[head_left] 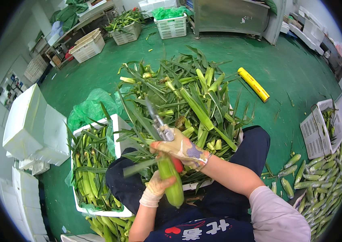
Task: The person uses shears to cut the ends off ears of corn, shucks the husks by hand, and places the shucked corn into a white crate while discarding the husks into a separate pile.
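Observation:
My left hand (159, 186), in a pale glove, is closed round a green ear of corn (171, 189) in its husk, its rounded end toward my lap. My right hand (185, 149), in a stained work glove, grips pruning shears (163, 130). Their metal blades point up and away and are blurred; a red handle shows below the glove. Fingers of my right hand are at the corn's upper end, and a blurred leaf sticks out leftward there. Just beyond my hands rises a heap of cut husk leaves and stalks (195, 105).
To the left, a white foam box (128, 211) holds unhusked corn. Wrapped ears (320, 185) are piled at the right, beside a white crate (312, 139). A yellow roll (253, 84) lies on the green floor (292, 80). Foam boxes (28, 121) are stacked far left.

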`<action>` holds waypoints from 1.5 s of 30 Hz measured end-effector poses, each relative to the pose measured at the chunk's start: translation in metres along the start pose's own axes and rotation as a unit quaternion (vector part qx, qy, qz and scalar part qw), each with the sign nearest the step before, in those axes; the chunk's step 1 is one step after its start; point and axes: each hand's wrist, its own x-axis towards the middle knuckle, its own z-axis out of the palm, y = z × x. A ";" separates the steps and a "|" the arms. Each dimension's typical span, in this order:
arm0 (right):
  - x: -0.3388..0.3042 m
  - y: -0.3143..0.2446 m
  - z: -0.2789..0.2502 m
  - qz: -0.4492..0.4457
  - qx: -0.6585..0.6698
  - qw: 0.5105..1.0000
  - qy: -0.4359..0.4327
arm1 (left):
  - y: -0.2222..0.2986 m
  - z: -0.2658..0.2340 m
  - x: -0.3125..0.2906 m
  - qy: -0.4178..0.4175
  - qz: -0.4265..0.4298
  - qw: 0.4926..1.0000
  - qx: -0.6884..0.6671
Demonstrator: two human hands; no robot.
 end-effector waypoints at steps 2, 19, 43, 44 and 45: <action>-0.007 -0.007 0.004 0.071 0.089 0.992 0.061 | -0.005 -0.005 -0.018 0.080 0.060 0.995 0.005; -0.019 0.013 0.047 -0.012 -0.620 0.770 -0.151 | 0.036 -0.077 -0.148 0.302 0.051 0.949 -0.071; -0.006 0.151 -0.022 -0.100 -0.833 0.543 -0.036 | -0.076 -0.140 -0.307 0.571 -0.195 0.638 0.479; 0.004 0.158 -0.037 -0.118 -0.853 0.508 0.002 | -0.050 -0.163 -0.269 0.611 -0.168 0.629 0.451; 0.019 0.164 -0.057 -0.080 -0.820 0.565 0.045 | -0.037 -0.191 -0.236 0.633 -0.112 0.602 0.474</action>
